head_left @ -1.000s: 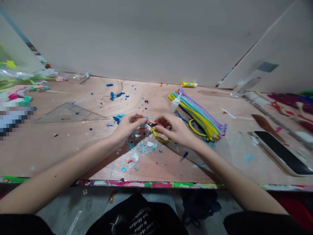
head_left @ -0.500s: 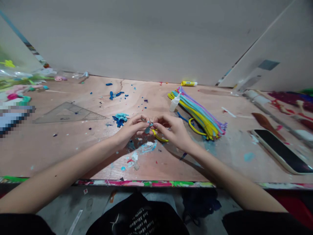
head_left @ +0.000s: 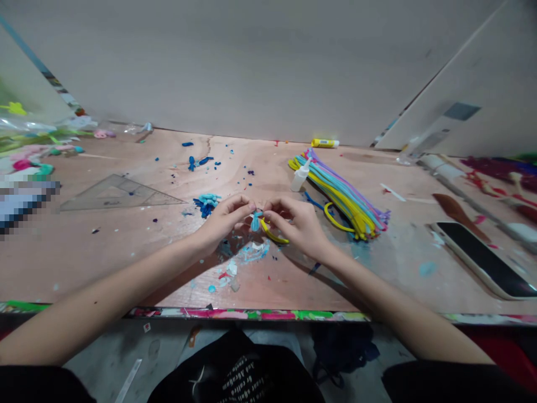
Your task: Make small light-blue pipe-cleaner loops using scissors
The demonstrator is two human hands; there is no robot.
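Observation:
Between my fingertips is a small light blue piece (head_left: 255,221), looped or folded, its lower end hanging free. My left hand (head_left: 230,217) pinches near its top from the left. From the right, my right hand (head_left: 293,219) has thumb and finger closed on its upper right side. A yellow curved strip (head_left: 273,234) lies just below my right fingers; its upper end is partly covered. Left of my left hand rests a cluster of blue and light blue pieces (head_left: 206,205). A white nozzle bottle (head_left: 300,176) stands behind my right hand.
A bundle of yellow, light blue and purple strips (head_left: 342,193) lies right of the bottle. Farther right are a phone (head_left: 482,260) and a brown wooden tool (head_left: 457,212). A clear set square (head_left: 121,193) is at left, a yellow glue stick (head_left: 324,143) at the back.
The light blue piece has turned and shows more of its looped shape. My left fingers have shifted slightly at its top. My right hand has hardly moved.

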